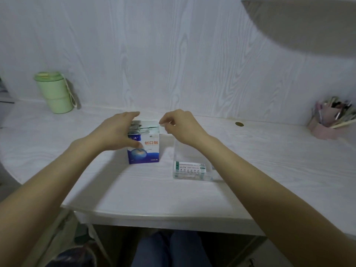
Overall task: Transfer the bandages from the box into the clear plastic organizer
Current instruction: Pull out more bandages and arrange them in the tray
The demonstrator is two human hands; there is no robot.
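1. My knees (169, 247) sit under the surface's (134, 189) front edge.
2. My left grip (119, 130) clamps the box (143, 151) mid-surface.
3. My right grip (179, 124) pinches its top flap.
4. The organizer (192, 170), just right of it, holds bandages (189, 167).

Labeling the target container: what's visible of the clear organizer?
The clear organizer is a see-through plastic tray, rectangular with low walls and open on top. It lies flat on the white table, right of the bandage box and apart from it. A stack of white bandages with green print sits at its near end. The right forearm crosses above its far part; neither hand touches it.
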